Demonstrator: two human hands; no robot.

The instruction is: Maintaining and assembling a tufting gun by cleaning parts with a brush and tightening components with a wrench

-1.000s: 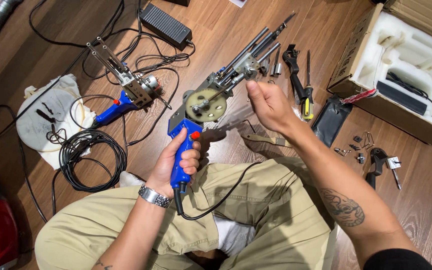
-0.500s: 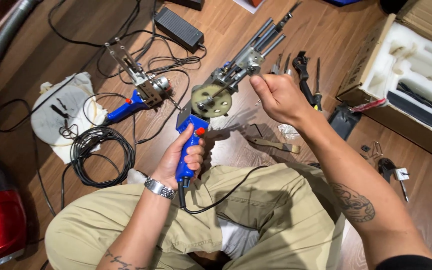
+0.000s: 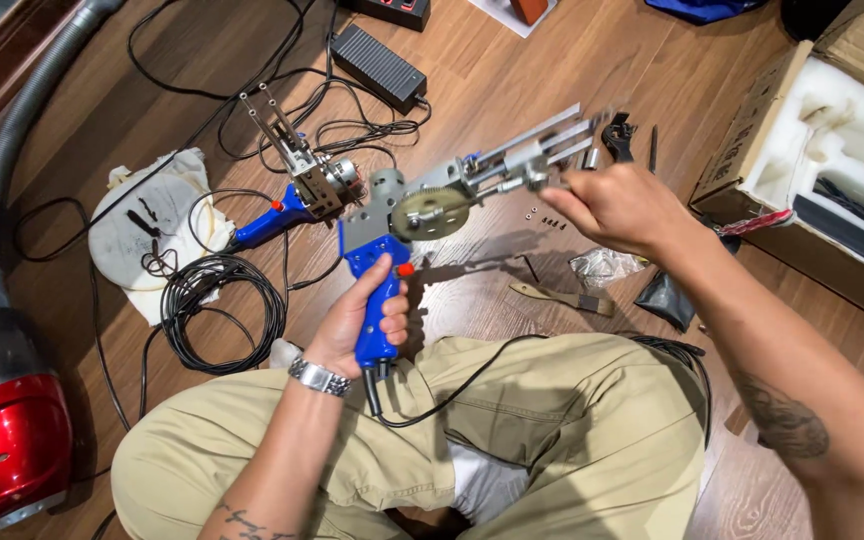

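Wooden floor (image 3: 512,90): left hand (image 3: 357,320) fist-gripping blue tufting gun (image 3: 422,215), right hand (image 3: 617,205) pinching its metal front; red vacuum (image 3: 2,440) at 8 o'clock

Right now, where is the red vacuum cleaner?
The red vacuum cleaner sits at the bottom left of the head view, on the wooden floor beside the person's left knee.

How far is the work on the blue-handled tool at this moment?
Done, it seems: the foam-lined box is opened and tools are laid out. In hand: the left hand grips the blue-handled tool, and the right hand pinches its metal front bars. Likely left: small screws lie loose on the floor, and a second tool lies untouched beside it.
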